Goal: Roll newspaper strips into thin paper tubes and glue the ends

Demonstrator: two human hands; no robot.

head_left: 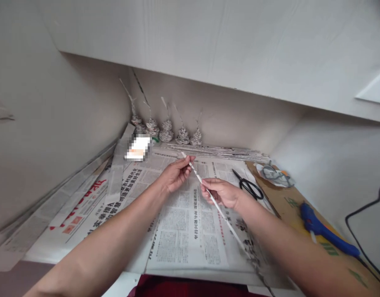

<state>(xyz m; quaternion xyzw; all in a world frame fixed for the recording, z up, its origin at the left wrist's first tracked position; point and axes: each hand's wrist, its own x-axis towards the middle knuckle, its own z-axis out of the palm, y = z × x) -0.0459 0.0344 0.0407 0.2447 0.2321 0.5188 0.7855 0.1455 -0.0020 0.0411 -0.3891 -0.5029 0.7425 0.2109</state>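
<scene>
A thin rolled newspaper stick [224, 218] runs slantwise between my hands, its upper tip poking out past my left fingers. My left hand [178, 173] pinches it close to that tip. A little lower, my right hand [221, 191] has its fingers closed round the same stick, and the long lower end trails down to the right, partly behind my right forearm. Both hands are over newspaper sheets [177, 231] spread on the table. Black-handled scissors [248, 185] lie just beyond my right hand.
Several woven paper gourd shapes [166, 131] stand along the back wall. Before them lies a bundle of rolled paper sticks [220, 152]. A blurred-out bright device [138, 147] sits at the left. On cardboard [272, 198] at right are a blue glue gun [324, 231] and a crumpled plastic bag [274, 175].
</scene>
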